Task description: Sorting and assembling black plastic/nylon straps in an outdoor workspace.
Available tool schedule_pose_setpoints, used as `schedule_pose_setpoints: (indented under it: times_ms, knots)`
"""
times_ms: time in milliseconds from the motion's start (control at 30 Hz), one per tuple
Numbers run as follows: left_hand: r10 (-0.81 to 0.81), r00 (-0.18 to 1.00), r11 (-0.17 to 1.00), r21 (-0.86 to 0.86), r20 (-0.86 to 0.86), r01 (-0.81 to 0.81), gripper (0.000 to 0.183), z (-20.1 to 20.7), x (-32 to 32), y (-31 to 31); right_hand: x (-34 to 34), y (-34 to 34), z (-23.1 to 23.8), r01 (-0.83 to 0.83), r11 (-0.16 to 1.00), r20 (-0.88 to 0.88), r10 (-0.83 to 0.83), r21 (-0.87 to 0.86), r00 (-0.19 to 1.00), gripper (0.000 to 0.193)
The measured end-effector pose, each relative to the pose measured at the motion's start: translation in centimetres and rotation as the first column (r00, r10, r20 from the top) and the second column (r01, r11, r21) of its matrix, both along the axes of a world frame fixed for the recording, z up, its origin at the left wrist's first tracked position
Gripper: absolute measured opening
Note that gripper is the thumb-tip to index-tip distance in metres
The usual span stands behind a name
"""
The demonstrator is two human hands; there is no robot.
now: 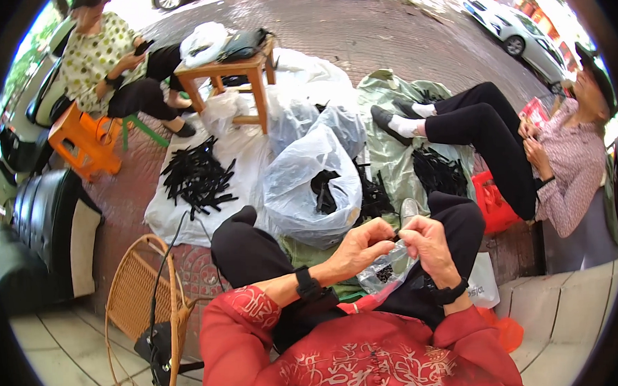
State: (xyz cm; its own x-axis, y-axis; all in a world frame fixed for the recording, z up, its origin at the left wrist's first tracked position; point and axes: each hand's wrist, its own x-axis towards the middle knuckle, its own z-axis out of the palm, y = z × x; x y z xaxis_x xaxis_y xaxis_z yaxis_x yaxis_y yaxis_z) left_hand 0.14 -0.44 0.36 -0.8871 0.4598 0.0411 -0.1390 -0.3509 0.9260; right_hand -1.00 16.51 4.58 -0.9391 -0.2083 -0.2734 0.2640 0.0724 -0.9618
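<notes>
Two hands meet just above the small clear bag (403,259), which lies in the lap of a seated person in red and serves as landmark. The left hand (360,249), above the bag's left side, has thumb and forefinger nearly together in a fine pinch; the right hand (427,246), above its right side, has its fingertips drawn in and the other fingers curled. Between the tips, directly over the bag, both appear to grip a small dark piece (396,237), mostly masked by the fingers; its exact form cannot be told. Small dark bits (384,273) show inside the bag.

Handling, as judged from appearance: the piece is probably very light and easily dropped, suiting a pinch at its edges with the finger pads; its stiffness cannot be told. The bag looks thin, soft and slick, best taken by its gathered rim, since a tug on one side may spill the bits. Beyond the bag and to its left stands a large translucent sack (307,193) holding black strips; farther left is a heap of black strips (196,177), seemingly light, flat and fairly flexible, best lifted near mid-length.
</notes>
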Motion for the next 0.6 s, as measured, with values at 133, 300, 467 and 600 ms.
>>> schedule_pose_setpoints:
  times_ms: [133,300,467,600]
  knots:
    - [-0.203,0.955,0.968,0.192,0.218,0.162,0.009,0.1,-0.8,-1.0,-0.2,0.2,0.2,-0.076,0.997,-0.010,0.075,-0.025,0.997,0.009]
    - [-0.184,0.975,0.980,0.098,0.128,0.173,0.008,-0.3,-0.9,-1.5,-0.1,-0.2,-0.7,-0.069,0.994,0.026,0.072,-0.079,0.997,0.011]
    - [-0.154,0.978,0.984,0.111,0.138,0.139,0.010,-1.4,-0.7,-0.7,0.0,-0.2,-1.9,-0.077,0.992,0.067,0.083,-0.097,0.994,0.011]
    - [-0.083,0.983,0.996,-0.026,0.163,0.089,0.009,-1.1,-0.5,-0.3,0.9,0.0,-3.0,0.040,0.985,0.185,-0.008,-0.170,0.983,0.018]
